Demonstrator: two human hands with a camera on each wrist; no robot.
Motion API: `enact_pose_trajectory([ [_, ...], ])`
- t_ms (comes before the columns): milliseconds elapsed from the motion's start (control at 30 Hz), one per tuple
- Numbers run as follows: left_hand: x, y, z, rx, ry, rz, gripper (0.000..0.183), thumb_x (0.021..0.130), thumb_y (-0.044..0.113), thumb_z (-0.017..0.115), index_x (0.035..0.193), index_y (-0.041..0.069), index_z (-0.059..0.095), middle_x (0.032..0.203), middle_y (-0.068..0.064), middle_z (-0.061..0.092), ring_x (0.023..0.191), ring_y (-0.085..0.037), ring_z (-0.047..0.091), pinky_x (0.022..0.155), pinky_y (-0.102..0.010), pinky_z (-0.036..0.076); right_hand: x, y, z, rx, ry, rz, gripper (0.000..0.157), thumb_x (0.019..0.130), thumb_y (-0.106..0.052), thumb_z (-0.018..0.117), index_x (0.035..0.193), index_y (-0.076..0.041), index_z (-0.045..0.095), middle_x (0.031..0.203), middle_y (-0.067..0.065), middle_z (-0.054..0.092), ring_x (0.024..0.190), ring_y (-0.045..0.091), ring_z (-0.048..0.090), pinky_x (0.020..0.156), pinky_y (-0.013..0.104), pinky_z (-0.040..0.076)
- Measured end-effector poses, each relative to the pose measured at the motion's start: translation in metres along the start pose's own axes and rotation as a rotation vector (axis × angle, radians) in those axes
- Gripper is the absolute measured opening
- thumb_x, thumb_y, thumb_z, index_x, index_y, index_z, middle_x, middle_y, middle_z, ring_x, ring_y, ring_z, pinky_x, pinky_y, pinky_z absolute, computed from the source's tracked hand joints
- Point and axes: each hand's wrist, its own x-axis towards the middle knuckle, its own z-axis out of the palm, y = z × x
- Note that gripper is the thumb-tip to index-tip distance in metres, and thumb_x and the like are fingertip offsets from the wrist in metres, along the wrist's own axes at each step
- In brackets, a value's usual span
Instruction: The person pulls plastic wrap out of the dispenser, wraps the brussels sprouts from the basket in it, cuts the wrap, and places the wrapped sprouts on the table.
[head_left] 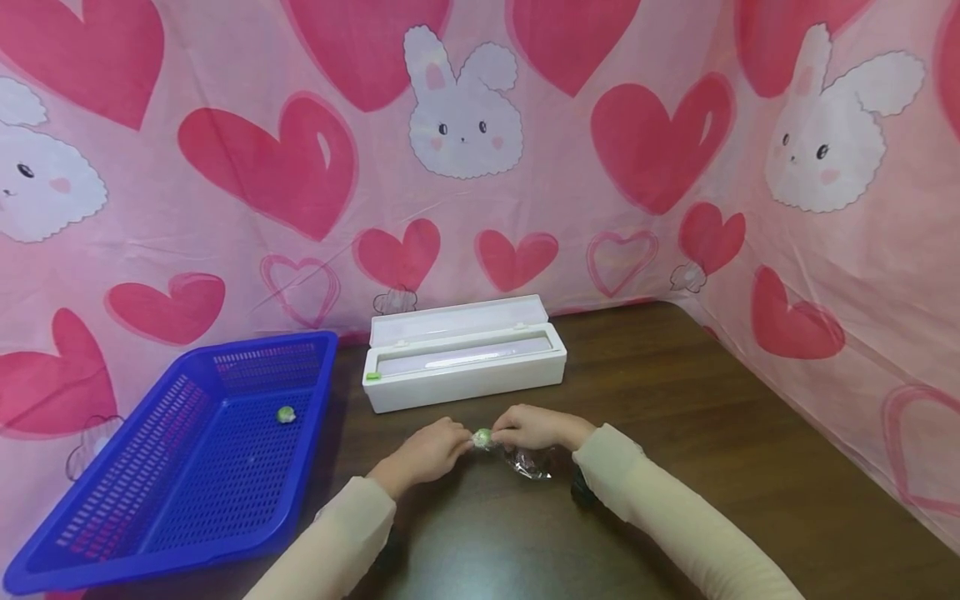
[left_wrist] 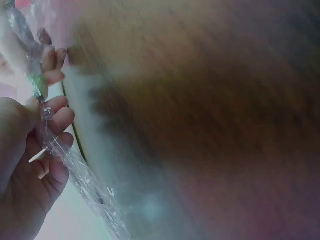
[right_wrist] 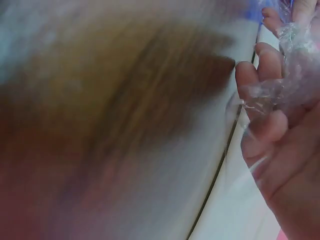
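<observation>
A small round green item (head_left: 482, 438) wrapped in clear plastic wrap (head_left: 528, 462) is stretched between both hands, close over the table. My left hand (head_left: 429, 452) pinches the wrap at the item's left side. In the left wrist view, twisted plastic wrap (left_wrist: 82, 175) trails down from the thumb and curled fingers, with the green item (left_wrist: 38, 85) just beyond them. My right hand (head_left: 534, 429) pinches the wrap on the other side, and loose film hangs below it. In the right wrist view, crumpled plastic wrap (right_wrist: 300, 62) runs across the fingers.
Behind the hands is a white plastic wrap dispenser box (head_left: 468, 385), its lid (head_left: 461, 321) raised. A blue basket (head_left: 307, 467) at the left holds another small green wrapped item (head_left: 286, 414). A pink heart-and-rabbit cloth (head_left: 465, 200) borders the dark wooden table (head_left: 720, 425).
</observation>
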Motion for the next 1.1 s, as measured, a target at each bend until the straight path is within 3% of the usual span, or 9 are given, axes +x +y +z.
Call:
enact_pose_trajectory([
  [133, -0.0007, 0.0012, -0.0014, -0.002, -0.007, 0.002, 0.015, 0.094, 0.018, 0.053, 0.087, 0.01, 0.064, 0.074, 0.008, 0.051, 0.072, -0.011, 0.045, 0.063, -0.029, 0.041, -0.0003, -0.0007, 0.0022, 0.013, -0.003, 0.053, 0.02, 0.089, -0.032, 0.061, 0.082, -0.014, 0.067, 0.065, -0.01, 0.055, 0.057, 0.003, 0.047, 0.056, 0.021, 0.042],
  [267, -0.0016, 0.0025, -0.0008, -0.013, -0.012, 0.0, 0.017, 0.094, 0.018, 0.052, 0.093, 0.009, 0.066, 0.079, 0.007, 0.053, 0.074, -0.011, 0.045, 0.064, -0.029, 0.042, -0.0008, -0.0024, 0.0023, 0.004, 0.007, 0.04, 0.015, 0.085, -0.025, 0.067, 0.078, -0.011, 0.067, 0.064, -0.009, 0.055, 0.057, 0.002, 0.046, 0.057, 0.021, 0.042],
  [433, -0.0039, 0.0024, 0.0015, 0.004, 0.039, 0.025, 0.033, 0.095, 0.021, 0.05, 0.123, 0.004, 0.057, 0.102, -0.003, 0.058, 0.091, -0.016, 0.05, 0.077, -0.033, 0.045, -0.0018, -0.0032, 0.0014, 0.003, -0.006, 0.019, 0.015, 0.088, -0.019, 0.063, 0.079, -0.008, 0.068, 0.063, -0.004, 0.059, 0.056, 0.002, 0.048, 0.057, 0.021, 0.043],
  [533, -0.0048, 0.0019, 0.0023, -0.002, 0.082, 0.081, 0.04, 0.095, 0.022, 0.051, 0.131, 0.004, 0.05, 0.111, -0.005, 0.058, 0.099, -0.018, 0.05, 0.083, -0.035, 0.044, -0.0022, -0.0027, 0.0019, 0.02, -0.016, 0.023, 0.016, 0.089, -0.018, 0.062, 0.08, -0.007, 0.069, 0.062, -0.003, 0.059, 0.055, 0.003, 0.049, 0.056, 0.021, 0.044],
  [667, -0.0043, 0.0014, 0.0026, 0.014, 0.114, 0.153, 0.04, 0.091, 0.027, 0.058, 0.125, 0.005, 0.056, 0.102, -0.001, 0.062, 0.091, -0.014, 0.05, 0.076, -0.029, 0.045, -0.0021, -0.0018, 0.003, 0.034, -0.023, 0.029, 0.018, 0.089, -0.017, 0.061, 0.077, -0.007, 0.069, 0.06, -0.002, 0.058, 0.054, 0.004, 0.049, 0.055, 0.021, 0.044],
  [800, -0.0031, 0.0008, 0.0026, 0.108, 0.151, 0.187, 0.04, 0.085, 0.025, 0.066, 0.12, 0.006, 0.061, 0.091, 0.001, 0.064, 0.082, -0.013, 0.049, 0.07, -0.027, 0.042, -0.0016, -0.0011, 0.0039, 0.044, -0.026, 0.015, 0.019, 0.091, -0.017, 0.059, 0.075, -0.009, 0.068, 0.059, -0.002, 0.058, 0.054, 0.004, 0.049, 0.055, 0.021, 0.044],
  [1100, -0.0005, 0.0006, 0.006, 0.29, 0.224, 0.154, 0.012, 0.088, 0.022, 0.063, 0.09, 0.01, 0.066, 0.08, 0.003, 0.061, 0.076, -0.014, 0.05, 0.064, -0.028, 0.033, 0.0, -0.0007, 0.0062, 0.102, -0.002, 0.005, 0.029, 0.097, -0.017, 0.048, 0.073, -0.01, 0.063, 0.059, -0.006, 0.055, 0.055, 0.005, 0.049, 0.057, 0.022, 0.043],
])
